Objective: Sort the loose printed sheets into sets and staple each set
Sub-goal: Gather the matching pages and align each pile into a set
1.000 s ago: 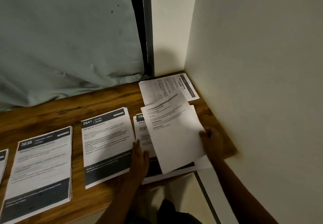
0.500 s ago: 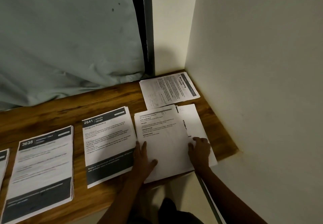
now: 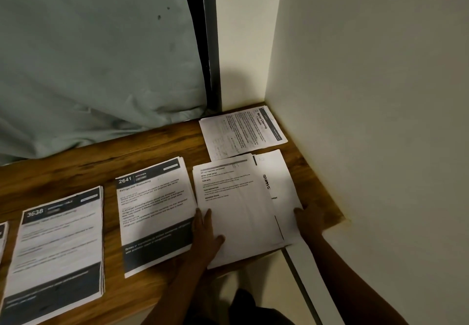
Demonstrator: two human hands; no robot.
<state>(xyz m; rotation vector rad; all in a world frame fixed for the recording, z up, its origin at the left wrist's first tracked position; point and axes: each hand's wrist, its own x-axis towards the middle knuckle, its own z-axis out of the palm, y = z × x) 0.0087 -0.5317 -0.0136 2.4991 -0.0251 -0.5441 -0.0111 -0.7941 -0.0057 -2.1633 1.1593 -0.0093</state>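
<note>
The loose pile [image 3: 276, 180] lies at the right end of the wooden bench [image 3: 76, 170], close to the corner. Its sheets are fanned out of line, and its near edge reaches or just passes the bench front. The left hand [image 3: 206, 236] lies flat, fingers straight, pressing the top sheet [image 3: 236, 213] near its left edge. The right hand [image 3: 308, 219] touches the pile's right edge; in the dim light I cannot tell whether it pinches the paper or only nudges it. Thin printed paper like this is likely light, limp and slippery sheet on sheet, so it is best squared by pushing both long edges inward, then lifted by the near edge with a thumb on top. Just left sits the 2641 stack [image 3: 154, 213], further left the 3638 stack [image 3: 58, 248], and behind the pile a Mirror Cleaning set [image 3: 243, 132] turned sideways. A pale wall [image 3: 368, 96] closes the right side; a grey-green curtain [image 3: 88, 58] hangs behind, beside a dark frame [image 3: 210, 45]. No stapler shows
</note>
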